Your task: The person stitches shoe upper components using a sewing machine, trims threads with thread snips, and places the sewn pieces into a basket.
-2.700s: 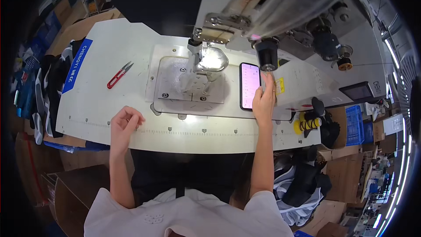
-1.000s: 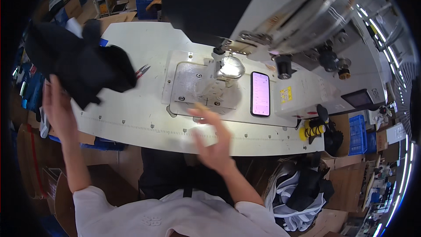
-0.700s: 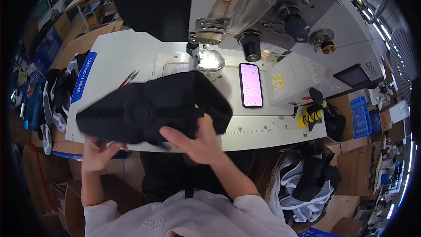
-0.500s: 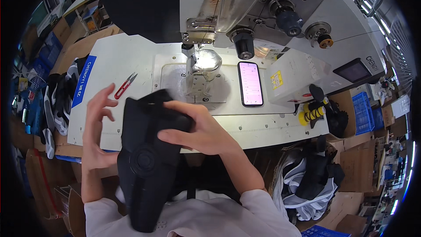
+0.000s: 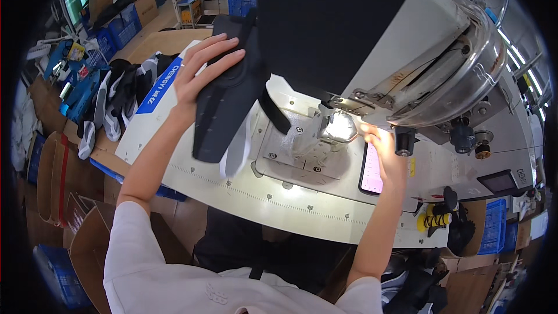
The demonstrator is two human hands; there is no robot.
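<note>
My left hand [image 5: 209, 75] grips a long black padded fabric piece [image 5: 226, 110] with a raised round ring. Its fingers lie over the top; the thumb is hidden. The piece is above the left part of the sewing machine's white table [image 5: 279, 203], a black strap [image 5: 274, 109] beside it and a grey-white edge beneath. My right hand [image 5: 386, 154] reaches to the lit metal part [image 5: 340, 127] below the machine head. Blurred fingertips there do not show whether they hold anything. Partly behind that hand lies a phone [image 5: 370, 174] with a lit screen.
The sewing machine head [image 5: 430, 64] overhangs the table. Black and white fabric pieces [image 5: 113, 96] are piled at the left, above cardboard boxes [image 5: 58, 180]. Yellow thread spools [image 5: 435, 221] stand at the right corner, near a blue crate [image 5: 493, 227].
The black piece has gone from my lap side up over the table, passing from my right hand to my left. My right hand has moved to the machine's lit part. The view has shifted.
</note>
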